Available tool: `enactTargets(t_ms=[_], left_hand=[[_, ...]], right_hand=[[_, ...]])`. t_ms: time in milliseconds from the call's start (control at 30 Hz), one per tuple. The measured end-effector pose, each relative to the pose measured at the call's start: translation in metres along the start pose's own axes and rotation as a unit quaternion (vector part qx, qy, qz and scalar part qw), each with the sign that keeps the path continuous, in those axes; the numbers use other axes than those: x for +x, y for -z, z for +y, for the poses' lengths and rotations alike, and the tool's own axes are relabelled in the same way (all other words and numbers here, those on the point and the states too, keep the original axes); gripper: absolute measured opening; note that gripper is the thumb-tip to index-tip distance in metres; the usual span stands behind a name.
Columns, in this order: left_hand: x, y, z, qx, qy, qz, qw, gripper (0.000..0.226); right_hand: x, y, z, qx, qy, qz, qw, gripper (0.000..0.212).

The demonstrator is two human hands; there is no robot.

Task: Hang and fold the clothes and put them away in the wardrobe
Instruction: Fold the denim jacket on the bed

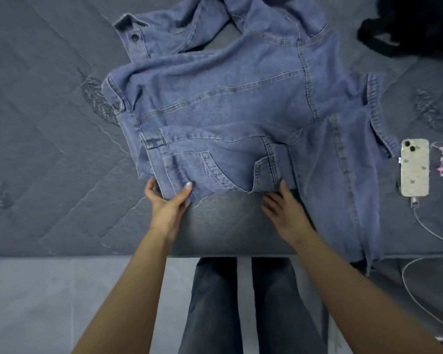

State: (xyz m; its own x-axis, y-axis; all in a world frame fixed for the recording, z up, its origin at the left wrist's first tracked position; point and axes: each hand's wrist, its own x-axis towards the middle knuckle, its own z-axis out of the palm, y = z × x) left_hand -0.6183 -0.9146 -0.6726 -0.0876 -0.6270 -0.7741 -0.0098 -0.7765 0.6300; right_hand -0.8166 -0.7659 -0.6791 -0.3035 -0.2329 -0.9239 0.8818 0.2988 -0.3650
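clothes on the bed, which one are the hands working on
The blue denim jacket, spread out mid-bed: left hand pinches its near edge, right hand touches it. The black garment lies untouched at the far right corner.

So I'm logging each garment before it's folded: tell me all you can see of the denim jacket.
The denim jacket is mid-blue, with paler stitched seams, a dark button at a cuff and a pocket flap. It lies spread and rumpled on the grey quilted bed, one part hanging over the near edge at the right. The left hand pinches its near edge; the right hand touches that edge with straight fingers.
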Motion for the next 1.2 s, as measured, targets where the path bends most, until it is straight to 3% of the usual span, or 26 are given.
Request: enactTargets(t_ms=[167,267,333,400,500,567,700,767,833,900,967,1033,1100,1200], left_hand=[[-0.011,-0.005,0.023,0.108,-0.145,0.057,0.982,0.081],[-0.02,0.023,0.046,0.168,-0.261,0.042,0.95,0.067],[-0.02,0.043,0.051,0.236,-0.279,0.047,0.93,0.05],[-0.016,0.059,0.041,0.293,-0.229,0.072,0.925,0.036],[-0.008,0.072,0.006,0.285,-0.037,0.091,0.953,0.023],[-0.005,0.076,-0.012,0.256,0.043,0.109,0.959,0.021],[-0.008,0.077,-0.012,0.17,0.052,0.123,0.976,0.019],[-0.017,0.078,-0.006,0.219,0.013,0.156,0.963,0.019],[-0.025,0.074,0.0,0.378,-0.095,0.224,0.893,0.018],[-0.033,0.055,0.006,0.498,-0.243,0.217,0.804,0.032],[-0.036,0.019,0.008,0.518,-0.367,0.095,0.767,0.035],[-0.026,-0.021,0.003,0.554,-0.43,-0.043,0.711,0.04],[-0.009,-0.046,-0.008,0.654,-0.418,-0.136,0.615,0.052],[0.026,-0.05,-0.023,0.807,-0.266,-0.168,0.5,0.062]], right_hand=[[0.024,-0.019,-0.047,0.141,0.041,0.038,0.988,0.034],[0.024,-0.011,-0.06,0.123,0.035,0.092,0.988,0.039],[0.02,-0.008,-0.062,0.132,0.04,0.099,0.986,0.038],[0.017,-0.007,-0.059,0.134,0.041,0.101,0.985,0.038],[0.018,-0.001,-0.049,0.104,0.037,0.097,0.989,0.04],[0.021,0.003,-0.039,0.073,0.009,0.077,0.994,0.043],[0.022,0.008,-0.024,0.032,-0.02,0.053,0.998,0.049],[0.022,0.009,-0.021,0.01,-0.022,0.045,0.999,0.05],[0.02,0.01,-0.019,-0.024,-0.027,0.048,0.998,0.051],[0.016,0.012,-0.017,-0.076,-0.017,0.045,0.996,0.05],[0.011,0.014,-0.015,-0.13,0.008,0.044,0.99,0.047],[0.007,0.017,-0.012,-0.179,0.033,0.056,0.982,0.043],[0.003,0.021,-0.008,-0.227,0.053,0.064,0.97,0.031],[-0.004,0.03,-0.006,-0.29,0.082,0.045,0.953,0.012]])
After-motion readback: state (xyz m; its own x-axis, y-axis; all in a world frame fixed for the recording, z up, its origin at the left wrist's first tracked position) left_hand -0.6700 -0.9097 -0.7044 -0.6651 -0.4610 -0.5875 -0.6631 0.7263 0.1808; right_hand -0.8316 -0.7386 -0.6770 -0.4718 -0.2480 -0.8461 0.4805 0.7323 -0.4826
